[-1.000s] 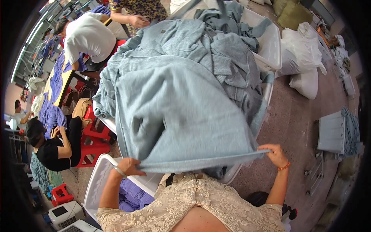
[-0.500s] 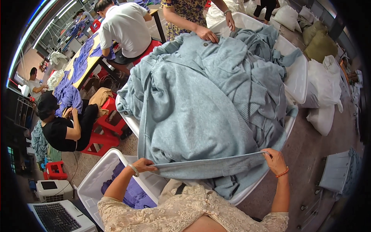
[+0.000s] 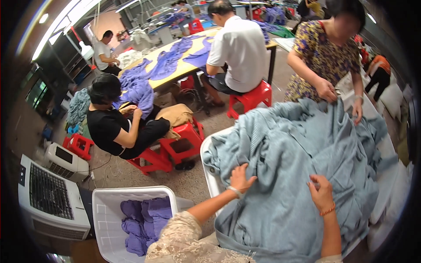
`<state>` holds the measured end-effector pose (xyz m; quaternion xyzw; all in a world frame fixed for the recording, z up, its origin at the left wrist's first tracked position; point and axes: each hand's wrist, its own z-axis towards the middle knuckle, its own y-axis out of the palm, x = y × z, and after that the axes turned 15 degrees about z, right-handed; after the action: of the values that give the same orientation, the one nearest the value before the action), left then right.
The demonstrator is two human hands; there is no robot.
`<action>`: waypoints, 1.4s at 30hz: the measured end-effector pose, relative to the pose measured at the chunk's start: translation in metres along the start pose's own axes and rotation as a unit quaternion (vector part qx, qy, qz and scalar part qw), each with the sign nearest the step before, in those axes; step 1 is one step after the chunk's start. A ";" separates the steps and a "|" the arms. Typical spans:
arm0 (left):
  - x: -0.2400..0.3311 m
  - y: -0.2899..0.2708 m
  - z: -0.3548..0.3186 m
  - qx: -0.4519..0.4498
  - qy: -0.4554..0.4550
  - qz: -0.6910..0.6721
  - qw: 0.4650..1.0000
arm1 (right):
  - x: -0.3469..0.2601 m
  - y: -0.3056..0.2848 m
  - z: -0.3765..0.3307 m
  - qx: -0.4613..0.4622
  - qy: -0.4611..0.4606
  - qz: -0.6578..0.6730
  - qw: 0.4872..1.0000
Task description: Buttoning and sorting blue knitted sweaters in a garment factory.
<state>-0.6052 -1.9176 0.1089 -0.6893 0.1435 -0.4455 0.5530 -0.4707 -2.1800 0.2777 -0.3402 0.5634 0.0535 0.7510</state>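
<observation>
A heap of pale blue knitted cardigans [image 3: 280, 175] fills the large white tub [image 3: 209, 168] in front of me. My left hand [image 3: 241, 180] lies at the heap's left side, fingers spread against the knit, gripping nothing. Over the middle of the top garment hovers my right hand [image 3: 322, 193], its fingers loosely bent and thumb apart, with no cloth seen in it. Across the tub, another person's hand [image 3: 326, 90] pinches some of the blue knit, and that person's other hand hangs beside the heap.
At my left stands a white bin [image 3: 100, 215] with folded purple knitwear [image 3: 144, 223]. Beyond are air coolers [image 3: 52, 197], red stools [image 3: 182, 140] and seated people at a long table [image 3: 177, 72] strewn with purple garments. White sacks [image 3: 390, 103] lie at the far right.
Both hands have let go of the cardigan's ribbed band, which was stretched between them, and have moved forward onto or over the heap. My view has swung left.
</observation>
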 end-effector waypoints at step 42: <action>0.061 -0.058 -0.102 0.043 0.317 0.077 0.944 | 0.063 -0.200 -0.183 0.346 0.188 0.201 0.897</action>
<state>-0.6664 -2.0043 0.1871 -0.4748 0.3447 -0.6028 0.5407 -0.5036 -2.4564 0.2881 0.0581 0.7334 -0.0605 0.6746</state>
